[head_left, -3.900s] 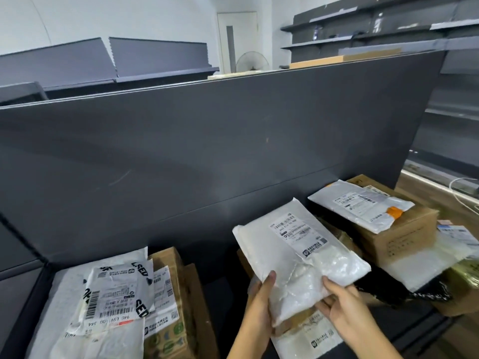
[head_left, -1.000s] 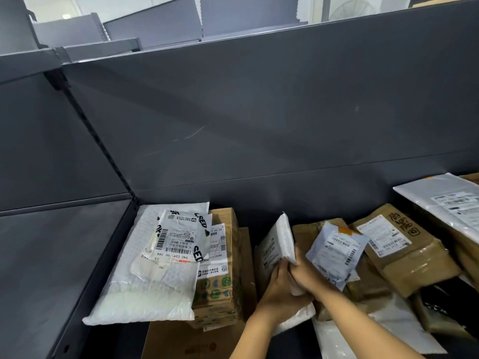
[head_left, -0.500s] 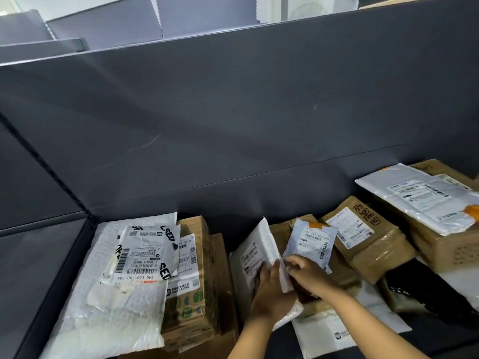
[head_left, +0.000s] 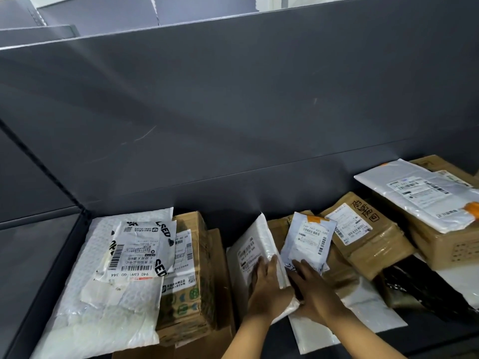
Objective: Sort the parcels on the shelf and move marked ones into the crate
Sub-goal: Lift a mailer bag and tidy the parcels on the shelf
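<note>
White mailer [head_left: 255, 242] now upended; left hand [head_left: 267, 288] flat against it, right hand [head_left: 313, 288] flat, touching grey pouch [head_left: 308, 239].

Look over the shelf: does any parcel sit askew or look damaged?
Yes. The white mailer under the left hand stands tilted on edge, not flat. The grey mailer beside it leans on a brown parcel. At far left, the label on the bubble mailer is torn and ragged.

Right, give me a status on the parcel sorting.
Done: nothing shows as moved; no crate is in view. In hand: left hand presses the propped white mailer, right hand touches the small orange-taped pouch. Left: the stacked mailers and brown boxes lie on the shelf.
</note>
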